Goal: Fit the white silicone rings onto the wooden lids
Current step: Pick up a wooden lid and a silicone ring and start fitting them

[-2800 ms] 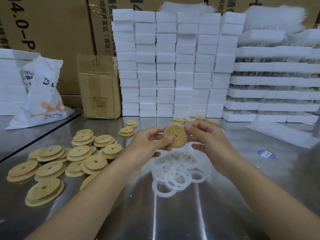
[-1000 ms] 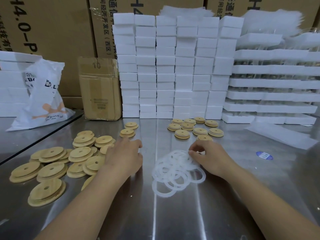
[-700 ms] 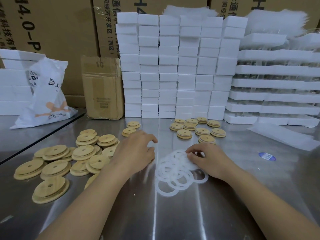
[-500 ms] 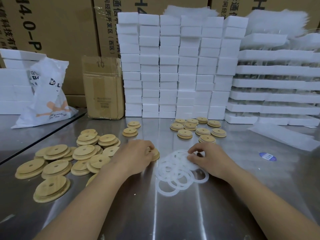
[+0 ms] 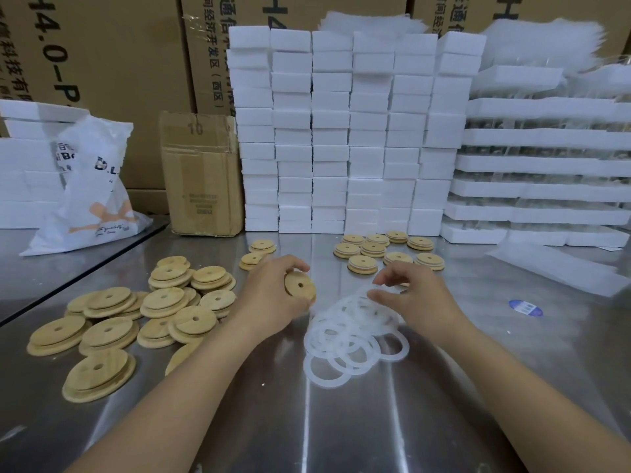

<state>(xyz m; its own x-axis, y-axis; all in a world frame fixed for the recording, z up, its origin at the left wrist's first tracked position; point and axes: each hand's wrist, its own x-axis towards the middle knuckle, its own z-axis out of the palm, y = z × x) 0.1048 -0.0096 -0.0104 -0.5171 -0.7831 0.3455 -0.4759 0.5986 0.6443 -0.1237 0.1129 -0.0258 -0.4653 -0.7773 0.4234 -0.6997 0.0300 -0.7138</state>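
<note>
To the left, bare lids [image 5: 136, 319] lie in loose, overlapping stacks on the table [image 5: 239, 421], and a careless reach among them could set them sliding. The left hand [image 5: 269, 298] grips one lid [image 5: 300, 285] by its rim, tilted and clear of the table. With only an edge hold, the lid could twist or drop once a ring is stretched over it. Just right of it the rings [image 5: 351, 332] lie in a tangled heap. They look soft and clingy, so a lift may bring up two at once or drag others across the steel. The right hand [image 5: 416, 302] has its fingers curled at the heap's far side and seems to pinch one ring [image 5: 375, 289], though that part is blurred. A thin ring like this could roll or seat unevenly on the lid. Beyond, the far lids [image 5: 386, 250] stand well apart.
</note>
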